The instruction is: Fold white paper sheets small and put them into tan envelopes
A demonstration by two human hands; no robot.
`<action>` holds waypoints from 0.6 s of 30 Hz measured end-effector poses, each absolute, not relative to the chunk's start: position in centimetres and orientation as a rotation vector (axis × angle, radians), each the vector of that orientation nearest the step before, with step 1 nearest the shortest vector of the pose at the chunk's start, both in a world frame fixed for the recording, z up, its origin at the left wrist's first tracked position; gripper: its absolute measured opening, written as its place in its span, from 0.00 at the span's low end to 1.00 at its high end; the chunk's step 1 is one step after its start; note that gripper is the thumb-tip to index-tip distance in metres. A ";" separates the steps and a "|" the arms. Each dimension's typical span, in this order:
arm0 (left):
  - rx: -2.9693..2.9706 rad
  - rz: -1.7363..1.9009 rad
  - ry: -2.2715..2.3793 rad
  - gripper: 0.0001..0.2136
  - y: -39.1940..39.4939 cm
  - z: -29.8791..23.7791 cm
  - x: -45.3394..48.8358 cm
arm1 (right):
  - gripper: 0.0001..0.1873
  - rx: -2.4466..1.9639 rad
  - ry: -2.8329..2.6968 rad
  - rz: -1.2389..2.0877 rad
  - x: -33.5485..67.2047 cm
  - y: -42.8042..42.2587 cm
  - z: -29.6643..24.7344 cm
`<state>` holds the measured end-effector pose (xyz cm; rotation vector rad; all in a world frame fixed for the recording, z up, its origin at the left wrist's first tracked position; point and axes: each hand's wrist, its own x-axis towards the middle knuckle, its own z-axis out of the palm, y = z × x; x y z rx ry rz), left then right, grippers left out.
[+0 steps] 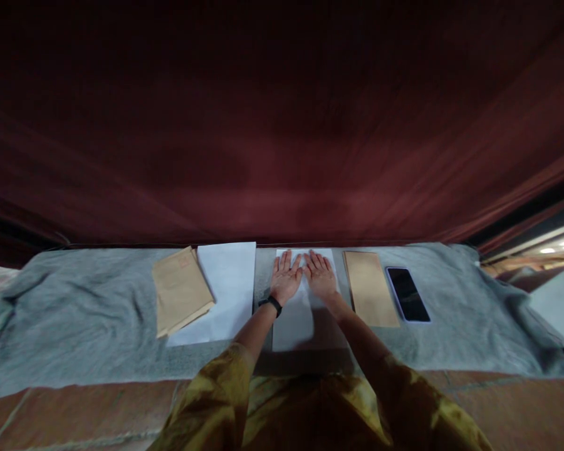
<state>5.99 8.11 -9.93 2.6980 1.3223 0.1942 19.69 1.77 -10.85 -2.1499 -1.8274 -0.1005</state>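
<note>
My left hand (286, 277) and my right hand (319, 274) lie flat, side by side, fingers stretched out, on the far half of a white sheet of paper (294, 322) in the middle of the grey cloth (75, 313). The thumbs nearly touch. Neither hand holds anything. A black band sits on my left wrist. My arms cast a shadow over the near half of the sheet.
Left of the sheet lies a stack of white paper (228, 282) with several brown envelopes (178, 289) overlapping it. To the right lie one brown envelope (370, 288) and a dark-screened phone (407, 294). A dark red curtain (282, 125) hangs behind. Reddish floor tiles show in front.
</note>
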 end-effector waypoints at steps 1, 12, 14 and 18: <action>2.692 0.194 1.328 0.26 8.1 -9.9 6.0 | 0.27 -2.172 -1.806 -0.103 20.1 1.9 -10.9; 2.693 0.217 1.324 0.26 8.1 -9.7 5.9 | 0.27 -2.227 -1.724 -0.039 18.1 -1.1 -9.7; 2.699 0.218 1.319 0.26 8.1 -9.7 5.9 | 0.27 -2.132 -1.810 -0.037 16.3 -4.1 -10.0; 2.723 0.226 1.316 0.27 8.2 -9.8 6.1 | 0.27 -2.060 -1.832 -0.035 13.6 -9.3 -10.7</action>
